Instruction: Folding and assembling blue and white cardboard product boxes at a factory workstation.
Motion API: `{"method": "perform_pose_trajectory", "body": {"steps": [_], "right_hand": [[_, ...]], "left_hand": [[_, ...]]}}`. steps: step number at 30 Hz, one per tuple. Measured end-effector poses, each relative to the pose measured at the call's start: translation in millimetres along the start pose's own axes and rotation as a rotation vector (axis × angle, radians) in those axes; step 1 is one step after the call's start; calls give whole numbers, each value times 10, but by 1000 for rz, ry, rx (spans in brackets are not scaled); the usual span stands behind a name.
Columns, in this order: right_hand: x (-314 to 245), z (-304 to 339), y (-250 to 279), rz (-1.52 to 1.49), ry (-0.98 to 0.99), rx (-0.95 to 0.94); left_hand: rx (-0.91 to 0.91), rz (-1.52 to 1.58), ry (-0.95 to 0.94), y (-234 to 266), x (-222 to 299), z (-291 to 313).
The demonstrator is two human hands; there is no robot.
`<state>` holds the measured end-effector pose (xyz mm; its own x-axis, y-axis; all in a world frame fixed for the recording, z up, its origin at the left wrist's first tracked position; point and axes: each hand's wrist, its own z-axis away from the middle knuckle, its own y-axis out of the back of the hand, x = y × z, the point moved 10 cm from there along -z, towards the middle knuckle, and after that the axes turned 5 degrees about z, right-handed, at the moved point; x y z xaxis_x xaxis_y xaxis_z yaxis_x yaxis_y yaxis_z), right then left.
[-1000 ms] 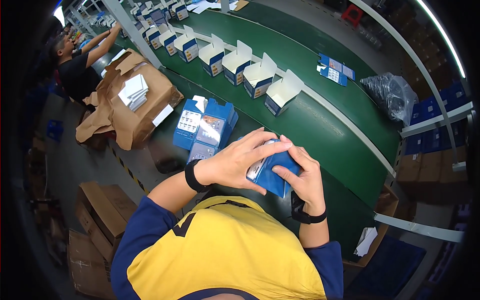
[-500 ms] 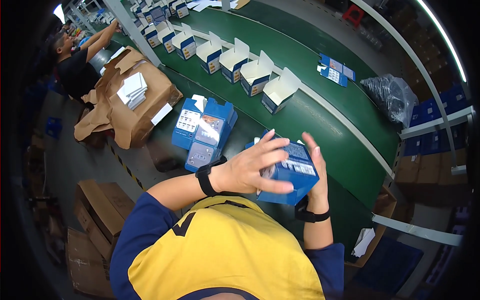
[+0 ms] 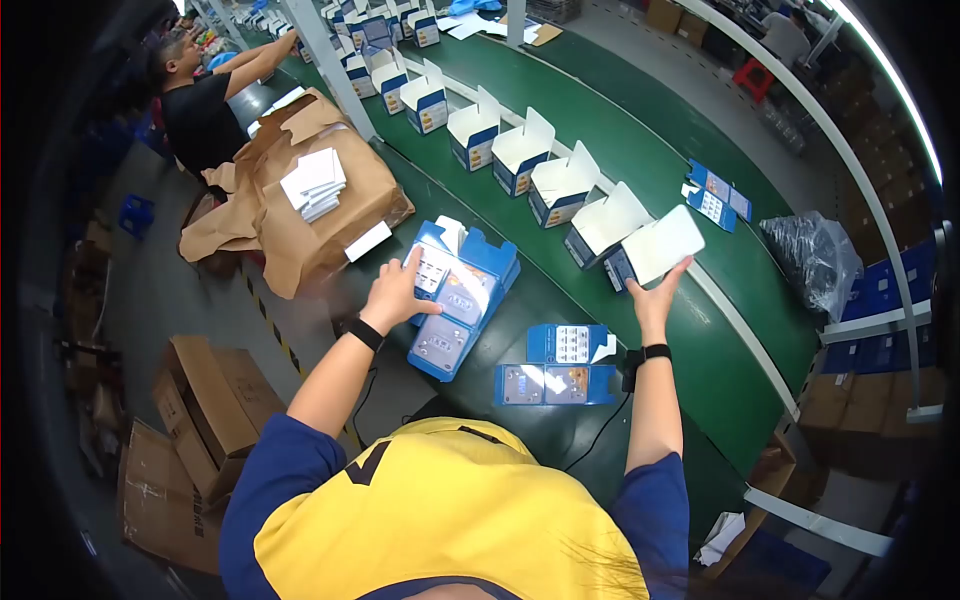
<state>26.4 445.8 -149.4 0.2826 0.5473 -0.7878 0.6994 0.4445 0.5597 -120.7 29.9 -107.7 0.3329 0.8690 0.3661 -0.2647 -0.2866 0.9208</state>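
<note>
- Open carton [image 3: 655, 245], as the head view shows it, stands at the near, right-hand end of a row of open cartons [image 3: 560, 185] on the green table [image 3: 550, 295], close beside its neighbour.
- The right hand [image 3: 657, 295] seems to grasp it: the thumb lies at its blue lower side, the fingers at the edge nearer the right.
- The left hand [image 3: 395, 290] grips nothing that I can make out; its fingers and thumb are spread over the stack of flat cartons [image 3: 470, 290], touching the top one.
- I'd judge the step in hand to be lining up the formed carton on one side and reaching for a flat one on the other. Letting go on the right calls for a straight, gentle release; any lift on the left would call for a fingertip under a single edge.
- The formed carton shows a broad white flap, tilted and catching the light, above a dark blue side; its inside is hidden from here.
- A single flat carton [image 3: 560, 375], blue with printed panels, lies apart on the table between the two forearms.
- Left of the stack sits a bundle in brown paper [image 3: 350, 215], with white cards [image 3: 318, 185] on top.
</note>
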Motion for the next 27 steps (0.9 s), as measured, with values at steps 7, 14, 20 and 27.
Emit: {"method": "perform_pose_trajectory", "body": {"steps": [7,14,20,27], "right_hand": [[370,103,-468,45,-145,-65],[-554,1559,-1199,-820,-693,-518],[-1160,1607,-462,-915,-379,-505],[-2142,1876,581,-194,760,-201]], "left_hand": [[-78,-210,41,5,217,100],[246,540,-308,216,567,242],[24,713,-515,284,1066,355],[181,1184,-664,449,1696,696]]}}
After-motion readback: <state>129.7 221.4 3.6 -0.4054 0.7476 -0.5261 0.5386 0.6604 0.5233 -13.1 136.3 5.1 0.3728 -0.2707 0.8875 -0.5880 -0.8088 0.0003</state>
